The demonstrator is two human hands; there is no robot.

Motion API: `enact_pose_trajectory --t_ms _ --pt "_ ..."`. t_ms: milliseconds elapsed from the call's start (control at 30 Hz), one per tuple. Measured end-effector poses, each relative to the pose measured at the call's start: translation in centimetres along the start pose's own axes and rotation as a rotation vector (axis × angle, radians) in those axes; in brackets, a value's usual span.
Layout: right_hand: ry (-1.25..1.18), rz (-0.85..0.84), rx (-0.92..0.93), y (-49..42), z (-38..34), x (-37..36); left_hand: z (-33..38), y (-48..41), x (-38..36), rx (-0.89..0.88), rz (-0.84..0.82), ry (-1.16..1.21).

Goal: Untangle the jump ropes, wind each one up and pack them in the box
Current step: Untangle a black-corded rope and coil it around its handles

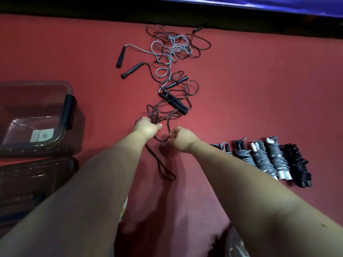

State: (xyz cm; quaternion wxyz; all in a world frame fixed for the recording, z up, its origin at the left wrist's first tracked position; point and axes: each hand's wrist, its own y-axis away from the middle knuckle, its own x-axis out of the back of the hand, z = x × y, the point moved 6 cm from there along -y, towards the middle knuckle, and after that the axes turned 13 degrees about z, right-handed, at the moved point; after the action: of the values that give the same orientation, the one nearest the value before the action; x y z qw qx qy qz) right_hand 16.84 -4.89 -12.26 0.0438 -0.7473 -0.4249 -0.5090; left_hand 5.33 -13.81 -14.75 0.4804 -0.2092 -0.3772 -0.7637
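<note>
Person leans over the red floor (pixel 259 89), both bare arms stretched out. Left hand (pixel 147 127) has its fingers curled tight around a black rope (pixel 163 139), thumb pointing right. A few slack loops of that rope hang from under the fist and lie on the floor toward the person. Right hand (pixel 182 138) is just beside it, fingers curled in, seemingly pinching the same rope, though the fingertips face away so the grip is hard to confirm. A short sag of rope runs between the two hands. Farther out the rope joins a tangle (pixel 174 51) of grey and black ropes, with black handles (pixel 174 102) lying among the near strands. Five wound ropes (pixel 263 158) lie side by side on the floor, right of the right forearm. A clear plastic box (pixel 33 101) with a black latch (pixel 67 108) sits at the left, well apart from the hands.
</note>
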Motion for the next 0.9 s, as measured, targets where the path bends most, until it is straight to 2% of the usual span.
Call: enact_pose_trajectory --t_ms 167,267,333,433,500,600,700,767,833,900 --pt "-0.114 0.044 -0.095 -1.4 1.2 0.3 0.7 -0.3 -1.2 -0.082 -0.124 0.070" --pt "-0.235 0.201 -0.109 -0.7 1.8 2.1 3.8 2.0 1.0 -0.403 -0.144 -0.241" --pt "-0.259 0.328 -0.020 0.4 0.9 3.9 7.3 5.0 3.3 -0.657 -0.179 -0.397" --pt "-0.236 0.485 0.165 2.2 -1.9 6.9 13.5 10.3 7.0 -0.997 -0.133 -0.538" --pt "-0.215 0.544 0.201 3.0 -3.4 9.7 17.0 13.0 9.5 -1.121 -0.074 -0.542" --pt "-0.290 0.532 0.185 3.8 -3.9 14.0 20.6 16.1 13.4 -1.142 -0.043 -0.377" --pt "-0.497 0.650 0.076 5.2 -1.4 19.1 23.0 18.9 18.1 -1.089 -0.021 -0.006" --pt "-0.375 0.650 0.004 5.7 1.3 21.4 23.7 19.4 21.4 -0.993 -0.009 0.255" --pt "-0.235 0.513 -0.026 6.3 2.8 22.1 23.6 20.0 23.5 -0.932 0.012 0.264" --pt "-0.230 0.255 -0.002 7.9 2.4 21.6 23.4 20.8 24.0 -0.920 0.035 0.153"
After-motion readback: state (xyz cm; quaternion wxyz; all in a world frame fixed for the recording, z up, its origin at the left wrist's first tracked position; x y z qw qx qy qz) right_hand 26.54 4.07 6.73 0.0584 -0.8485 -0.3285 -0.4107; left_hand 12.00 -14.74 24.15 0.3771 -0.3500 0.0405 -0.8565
